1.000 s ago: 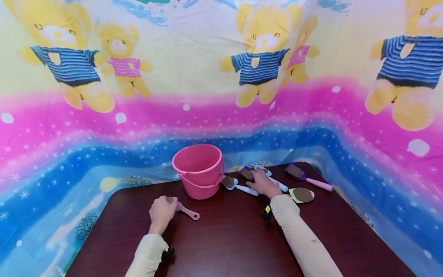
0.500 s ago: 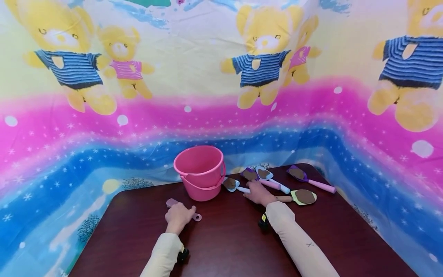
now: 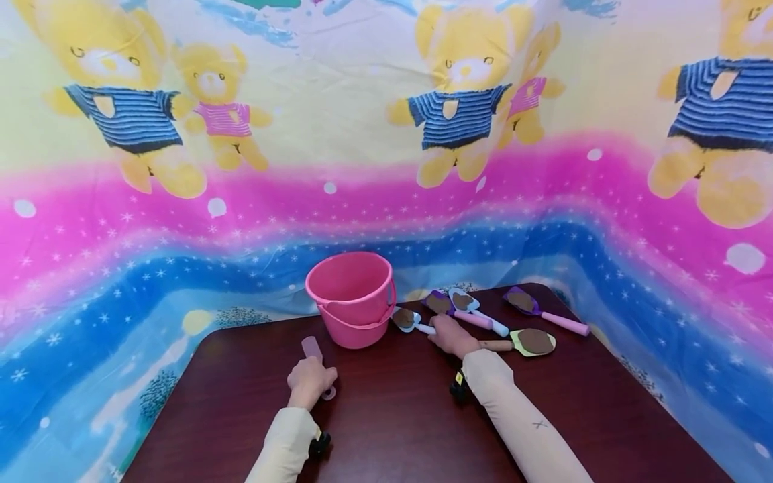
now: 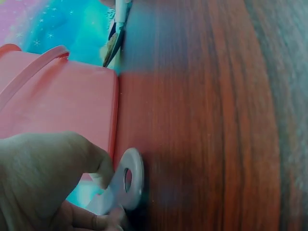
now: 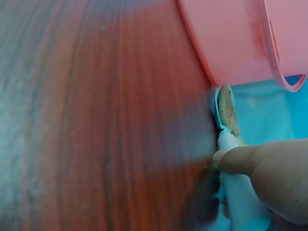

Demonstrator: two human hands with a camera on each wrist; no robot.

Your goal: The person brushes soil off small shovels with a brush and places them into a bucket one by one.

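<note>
L hand [image 3: 311,382] pinches pink scoop [image 3: 312,348] nr holed end [image 4: 137,174], blade out past grip; R hand [image 3: 453,337] pinches shovel [image 5: 238,190] by wht handle, blade nr bucket [image 3: 357,337].

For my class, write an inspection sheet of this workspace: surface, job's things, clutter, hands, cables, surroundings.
Surface: dark wood-grain table.
Job's things: pink tool with holed end; pale-blue trowel bearing a brown lump; upright pink bucket.
Clutter: two purple trowels with pink handles, second pale-blue trowel, green trowel with wooden handle; all bear brown lumps.
Hands: left hand grips the pink tool; right hand grips the pale-blue trowel.
Cables: nothing seen.
Surroundings: bear-print backdrop.
</note>
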